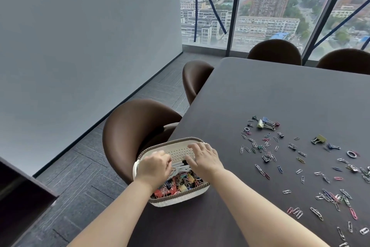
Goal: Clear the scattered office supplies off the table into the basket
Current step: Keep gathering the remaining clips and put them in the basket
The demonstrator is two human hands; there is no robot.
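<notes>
A white basket (176,200) with a brown woven rim stands at the table's left edge, filled with coloured binder clips and paper clips. Both my hands are inside it. My left hand (154,166) and my right hand (204,158) hold a bundle of grey pens (179,167) between them, above the clips. The left fingers curl round the bundle's left end; the right fingers curl over its right end. Several paper clips (262,170) and binder clips (264,123) lie scattered over the dark table (250,94) to the right of the basket.
A brown chair (130,126) stands close behind the basket, another (196,78) farther along the table's left side, two more at the far end by the window. A yellow-green binder clip (319,139) lies at the right.
</notes>
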